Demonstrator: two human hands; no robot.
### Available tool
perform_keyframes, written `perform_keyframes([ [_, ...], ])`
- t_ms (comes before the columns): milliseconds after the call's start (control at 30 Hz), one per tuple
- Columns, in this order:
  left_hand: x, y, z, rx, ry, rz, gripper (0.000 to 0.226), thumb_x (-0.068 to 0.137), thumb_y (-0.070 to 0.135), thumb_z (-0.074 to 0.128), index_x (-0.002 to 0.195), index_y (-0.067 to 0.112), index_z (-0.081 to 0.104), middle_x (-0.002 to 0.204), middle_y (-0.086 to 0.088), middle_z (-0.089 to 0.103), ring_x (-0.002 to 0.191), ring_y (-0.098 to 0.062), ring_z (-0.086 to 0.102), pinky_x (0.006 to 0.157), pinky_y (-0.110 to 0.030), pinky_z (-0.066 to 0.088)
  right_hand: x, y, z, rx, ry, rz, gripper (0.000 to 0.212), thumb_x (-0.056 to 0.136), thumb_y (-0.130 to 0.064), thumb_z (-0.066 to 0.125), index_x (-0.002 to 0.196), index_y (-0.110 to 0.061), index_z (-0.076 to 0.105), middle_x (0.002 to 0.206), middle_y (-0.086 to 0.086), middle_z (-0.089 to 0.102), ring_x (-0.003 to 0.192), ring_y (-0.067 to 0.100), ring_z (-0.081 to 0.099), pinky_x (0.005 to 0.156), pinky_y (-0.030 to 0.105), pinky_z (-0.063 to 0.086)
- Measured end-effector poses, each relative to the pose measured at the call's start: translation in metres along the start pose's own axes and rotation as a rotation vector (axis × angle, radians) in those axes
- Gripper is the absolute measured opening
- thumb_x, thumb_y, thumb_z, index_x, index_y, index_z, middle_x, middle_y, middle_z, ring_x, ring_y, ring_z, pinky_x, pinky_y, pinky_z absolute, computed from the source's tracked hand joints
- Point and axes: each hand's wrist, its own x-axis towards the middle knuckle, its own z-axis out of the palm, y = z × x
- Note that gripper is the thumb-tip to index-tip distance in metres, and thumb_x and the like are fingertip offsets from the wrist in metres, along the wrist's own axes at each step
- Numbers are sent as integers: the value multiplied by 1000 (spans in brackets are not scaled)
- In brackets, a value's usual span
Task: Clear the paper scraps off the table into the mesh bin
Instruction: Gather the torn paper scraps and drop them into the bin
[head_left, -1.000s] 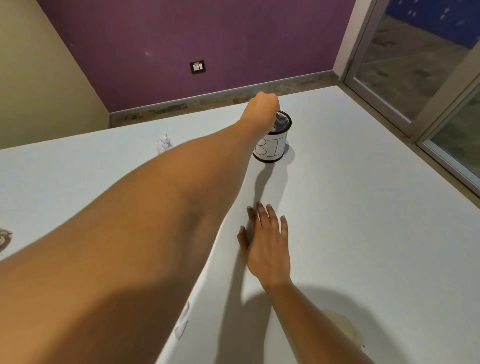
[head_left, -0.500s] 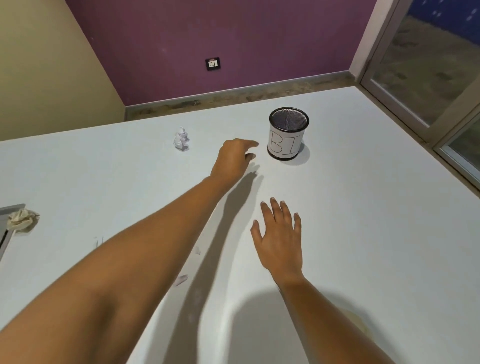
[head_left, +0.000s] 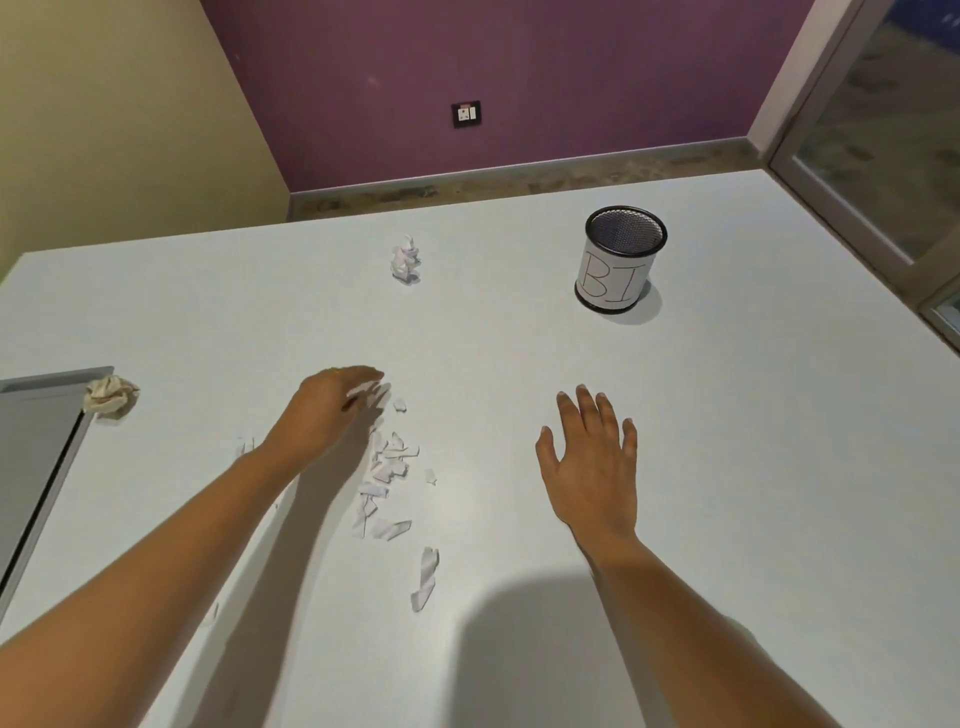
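Observation:
A black mesh bin (head_left: 614, 281) with a white label stands upright at the table's far right. Several torn white paper scraps (head_left: 388, 464) lie in a loose line at the table's middle, and a longer strip (head_left: 426, 577) lies nearer me. My left hand (head_left: 330, 410) reaches over the far end of that line, fingers curved down and touching a scrap, not closed on anything. My right hand (head_left: 592, 460) rests flat on the table to the right of the scraps, fingers spread and holding nothing. A crumpled white paper (head_left: 405, 261) sits farther back, left of the bin.
A beige crumpled ball (head_left: 110, 396) lies at the left beside a grey panel (head_left: 36, 441) set at the table's left edge. A few tiny scraps (head_left: 245, 446) lie left of my left wrist. The white table (head_left: 753, 467) ends at a purple wall and glass door.
My left hand has drawn back from above the bin and come down onto the scraps at the table's middle. The view shifted, bringing the scraps into sight. My right hand stayed flat.

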Motion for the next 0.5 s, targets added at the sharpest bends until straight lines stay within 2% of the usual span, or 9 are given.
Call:
perform_keyframes([
  [100, -8, -8, 5, 8, -163, 145, 53, 86, -17, 40, 136, 1, 40, 145, -16, 39, 137, -27, 36, 111, -29, 25, 0, 0, -1, -9, -2, 1, 50, 97, -40, 31, 144, -22, 31, 155, 0, 27, 145, 18, 19, 118, 44, 13],
  [167, -11, -11, 8, 34, -280, 217, 60, 84, -20, 34, 140, 1, 32, 147, -17, 36, 142, -26, 26, 117, -31, 21, 0, -1, -2, -11, 0, 2, 50, 97, -40, 31, 144, -22, 31, 155, 0, 27, 145, 19, 20, 118, 44, 13],
  [267, -13, -13, 10, 62, -349, 256, 61, 83, -22, 32, 140, 0, 32, 131, -27, 51, 138, -28, 32, 110, -7, 15, 0, -2, -2, -12, 5, 3, 50, 97, -39, 32, 143, -21, 32, 155, 0, 28, 145, 19, 20, 118, 44, 13],
  [300, -13, -13, 10, 76, -361, 263, 60, 85, -20, 33, 140, 2, 33, 135, -24, 49, 139, -26, 31, 110, -7, 16, -1, -2, -2, -9, 8, 5, 50, 97, -39, 32, 143, -21, 32, 154, 0, 28, 145, 19, 21, 118, 44, 13],
  [400, -15, -15, 8, 117, -382, 270, 52, 91, -8, 42, 140, 8, 37, 152, -11, 29, 142, -22, 25, 114, -27, 25, -1, -1, -2, -20, 7, 5, 50, 97, -39, 32, 143, -22, 32, 154, 0, 28, 144, 19, 21, 118, 44, 13],
  [500, -17, -17, 9, 154, -365, 234, 51, 90, -6, 47, 138, 10, 40, 151, -9, 29, 138, -28, 30, 113, -35, 29, 0, -1, -2, -27, 1, 3, 50, 97, -40, 31, 144, -22, 30, 155, 0, 27, 145, 18, 20, 118, 44, 13],
])
